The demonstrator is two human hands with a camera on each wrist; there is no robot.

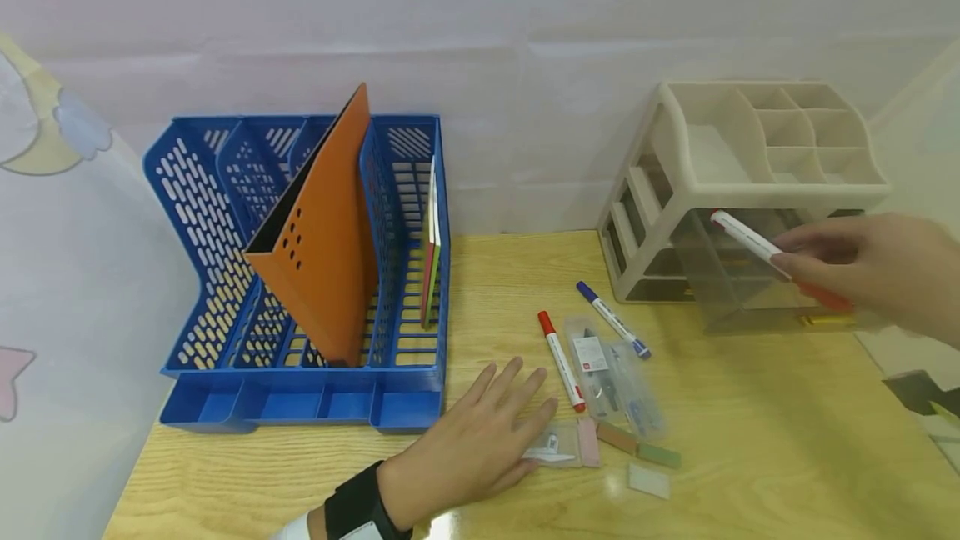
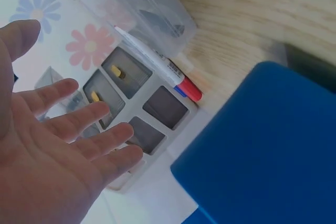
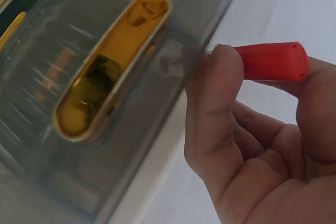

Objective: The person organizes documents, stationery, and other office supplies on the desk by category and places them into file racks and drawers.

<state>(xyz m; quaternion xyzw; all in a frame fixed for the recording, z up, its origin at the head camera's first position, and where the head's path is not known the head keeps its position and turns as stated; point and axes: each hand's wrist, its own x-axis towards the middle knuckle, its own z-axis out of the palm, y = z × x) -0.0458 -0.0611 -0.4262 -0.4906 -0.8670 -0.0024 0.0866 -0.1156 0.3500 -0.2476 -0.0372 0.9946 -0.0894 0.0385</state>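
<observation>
Pale wood tabletop (image 1: 750, 440) spreads below both hands. Thumb and fingers of the right hand (image 1: 877, 265) pinch a white marker (image 1: 750, 238), its far end tilted over the clear drawer (image 1: 712, 298) that juts beneath them from the beige organizer (image 1: 780, 194). Fingers of the left hand (image 1: 483, 440) spread loosely, gripping nothing, a small packet (image 1: 566, 444) beside the thumb. Too loose a pinch could let the marker catch the drawer's rim and drop.

Wrist Wear of the Person

Left hand (image 1: 471, 442): bare, above a broad black wristband (image 1: 352, 498) bearing a pale patch (image 1: 363, 532) near its lower edge. A narrow strip of forearm (image 1: 318, 522) separates wristband from whitish sleeve (image 1: 291, 530). Right hand (image 1: 873, 261): bare to the head view's edge.
</observation>
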